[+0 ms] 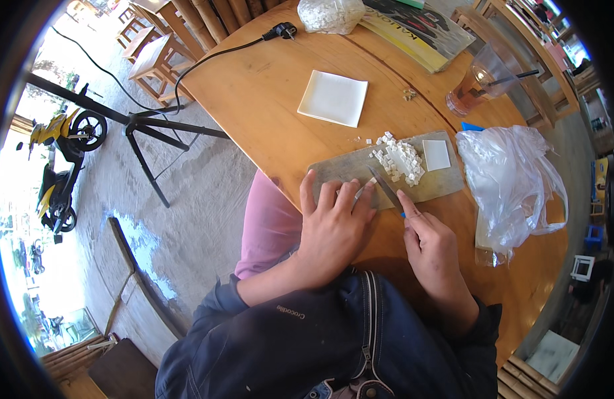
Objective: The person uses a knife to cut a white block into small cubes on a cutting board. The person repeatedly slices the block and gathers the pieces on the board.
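My right hand (429,237) grips a knife (385,188) with its index finger along the back of the blade. The blade points away from me over a grey cutting board (332,169). My left hand (334,224) presses its fingertips on a thin white strip (365,189) on the board, just left of the blade. Beyond the knife lies a heap of small white squares (399,159), with a larger white square sheet (436,155) at its right. A stack of white square sheets (333,98) rests on the wooden table (257,95) behind the board.
A clear plastic bag (506,179) lies right of the board. Farther back are a plastic cup of drink with a straw (469,90), a bag of white pieces (331,15), a printed packet (411,35) and a power plug (286,31). A black tripod (132,119) stands left of the table.
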{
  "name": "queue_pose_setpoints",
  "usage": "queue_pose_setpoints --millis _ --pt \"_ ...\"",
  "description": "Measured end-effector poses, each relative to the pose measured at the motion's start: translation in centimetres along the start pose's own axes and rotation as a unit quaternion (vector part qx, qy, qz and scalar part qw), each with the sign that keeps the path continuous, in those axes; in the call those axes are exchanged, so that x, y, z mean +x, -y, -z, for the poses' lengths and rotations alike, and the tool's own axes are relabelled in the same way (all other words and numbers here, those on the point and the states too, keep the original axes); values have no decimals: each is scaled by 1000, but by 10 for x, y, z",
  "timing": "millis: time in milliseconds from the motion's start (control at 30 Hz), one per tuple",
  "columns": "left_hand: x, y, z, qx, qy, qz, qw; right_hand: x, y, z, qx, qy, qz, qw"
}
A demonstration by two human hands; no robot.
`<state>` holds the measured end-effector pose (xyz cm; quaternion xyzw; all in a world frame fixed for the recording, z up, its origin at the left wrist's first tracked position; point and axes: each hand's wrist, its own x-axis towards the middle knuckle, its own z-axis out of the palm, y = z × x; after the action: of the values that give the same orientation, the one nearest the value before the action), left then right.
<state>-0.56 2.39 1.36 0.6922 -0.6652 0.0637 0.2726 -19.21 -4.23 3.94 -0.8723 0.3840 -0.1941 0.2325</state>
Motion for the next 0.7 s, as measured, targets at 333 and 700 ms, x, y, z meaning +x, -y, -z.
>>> queue_pose_setpoints --millis 333,700 --pt "-1 1 -2 13 -3 -6 1000 0 6 4 -25 6 9 1000" --pt "-3 0 -5 6 -4 -3 1000 -5 13 1 -155 34 6 987"
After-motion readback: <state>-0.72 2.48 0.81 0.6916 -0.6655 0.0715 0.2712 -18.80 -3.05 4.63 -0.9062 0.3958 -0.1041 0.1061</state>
